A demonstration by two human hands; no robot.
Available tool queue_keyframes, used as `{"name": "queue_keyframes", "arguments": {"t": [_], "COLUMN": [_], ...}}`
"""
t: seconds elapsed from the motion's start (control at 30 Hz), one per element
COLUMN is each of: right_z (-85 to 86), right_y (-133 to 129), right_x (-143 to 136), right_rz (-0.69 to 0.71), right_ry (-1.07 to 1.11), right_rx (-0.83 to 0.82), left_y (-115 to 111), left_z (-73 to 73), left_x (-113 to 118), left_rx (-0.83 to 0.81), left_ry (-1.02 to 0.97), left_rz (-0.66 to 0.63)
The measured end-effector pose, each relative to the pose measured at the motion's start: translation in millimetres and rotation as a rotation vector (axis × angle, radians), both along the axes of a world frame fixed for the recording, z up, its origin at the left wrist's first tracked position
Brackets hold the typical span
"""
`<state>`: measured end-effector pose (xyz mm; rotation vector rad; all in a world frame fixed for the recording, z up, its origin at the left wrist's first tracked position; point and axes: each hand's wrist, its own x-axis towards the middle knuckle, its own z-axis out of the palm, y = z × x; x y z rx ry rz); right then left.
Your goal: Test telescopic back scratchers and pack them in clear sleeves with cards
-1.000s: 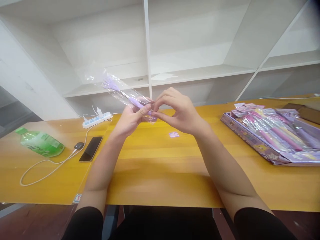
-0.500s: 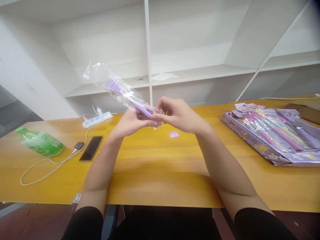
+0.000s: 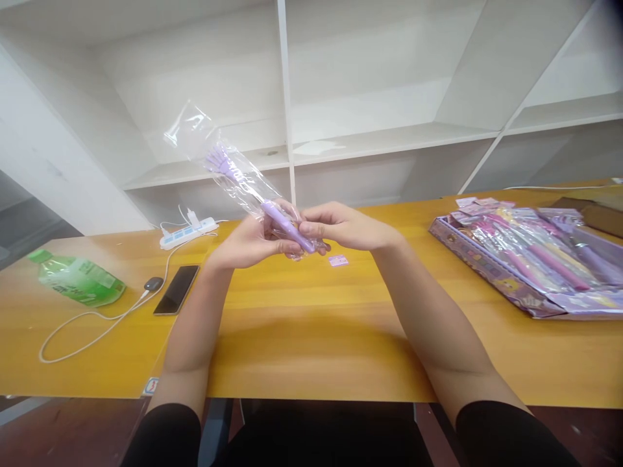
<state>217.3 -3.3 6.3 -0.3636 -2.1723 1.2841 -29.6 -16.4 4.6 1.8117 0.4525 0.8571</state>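
A purple back scratcher point(image 3: 288, 227) with a hand-shaped head lies inside a clear plastic bag point(image 3: 195, 130), tilted up and to the left above the table. My left hand point(image 3: 248, 243) grips the handle end through the bag, thumb along its lower side. On the other side, my right hand point(image 3: 335, 226) pinches the same end, its thumb over the handle and the fingers curled beneath. The bag's far end sticks out loose past the scratcher's head. Below the hands a small purple label point(image 3: 338, 261) lies flat on the wooden table point(image 3: 302, 350).
At right stands a purple printed display box point(image 3: 491, 279) holding several bagged pink and purple scratchers. To the left are a green bottle point(image 3: 80, 279) on its side, a phone point(image 3: 176, 290), a white cable point(image 3: 92, 312) and a power strip point(image 3: 189, 232). White shelves point(image 3: 370, 139) rise behind.
My right hand has shifted its grip at the handle end, its fingers now tucked under it. More of the handle shows, and the bag's loose far end stands straighter and higher.
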Motion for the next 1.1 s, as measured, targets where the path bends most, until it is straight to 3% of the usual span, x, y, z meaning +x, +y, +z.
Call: {"name": "queue_keyframes", "arguments": {"t": [0.23, 0.6, 0.83, 1.0, 1.1], "right_z": [-3.7, -15.8, -12.7, -14.5, -18.4], "right_y": [0, 12, 19, 29, 38], "right_x": [-4, -7, 0, 6, 11], "right_rz": [0.023, 0.24, 0.181, 0.155, 0.075], "right_ry": [0.047, 0.166, 0.038, -0.027, -0.183], "right_rx": [-0.004, -0.059, -0.014, 0.05, 0.064], "left_y": [-2, 5, 8, 23, 38], "left_z": [2.5, 4.4, 3.6, -4.4, -10.3], "left_x": [0, -6, -9, -10, -15], "left_rx": [-0.017, 0.028, -0.004, 0.031, 0.016], "left_ry": [0.035, 0.049, 0.128, 0.15, 0.264], "left_rz": [-0.002, -0.142, -0.103, -0.107, -0.11]}}
